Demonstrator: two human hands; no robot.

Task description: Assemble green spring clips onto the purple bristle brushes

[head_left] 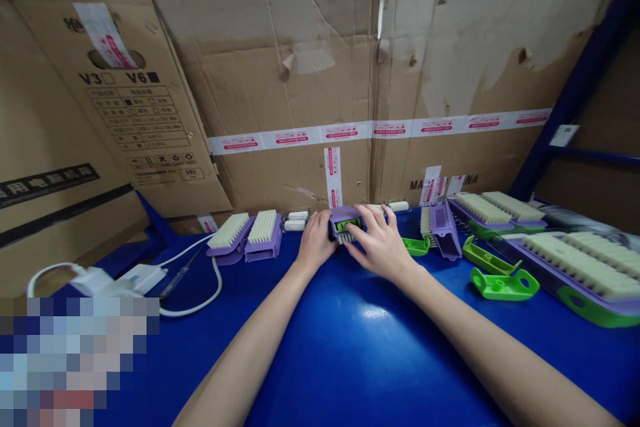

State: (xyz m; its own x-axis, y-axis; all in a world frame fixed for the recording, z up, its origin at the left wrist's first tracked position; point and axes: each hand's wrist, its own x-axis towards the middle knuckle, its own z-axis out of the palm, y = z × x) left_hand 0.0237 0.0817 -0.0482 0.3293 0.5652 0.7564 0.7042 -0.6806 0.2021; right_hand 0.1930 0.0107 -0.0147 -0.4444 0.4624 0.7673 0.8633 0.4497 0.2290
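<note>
My left hand (pixel 317 240) is wrapped round the left end of a purple brush (pixel 344 213). A green piece (pixel 347 224) shows inside the brush's open side, and bristles stick out underneath. My right hand (pixel 381 240) grips the other end from above, its fingers at the green piece. To the right of my hands lie a green curved handle piece (pixel 417 247) and a purple brush housing (pixel 447 230) tipped on its side. Two purple brushes (pixel 229 232) with cream bristles facing up stand to the left. Beside them are several white cylinders (pixel 297 220).
More green handle pieces (pixel 505 285) and several purple-and-green brushes (pixel 590 263) lie on the right of the blue table (pixel 360 353). A white power strip (pixel 107 280) with a looping cable and a screwdriver (pixel 179 273) are at left. Cardboard (pixel 300 93) walls the back.
</note>
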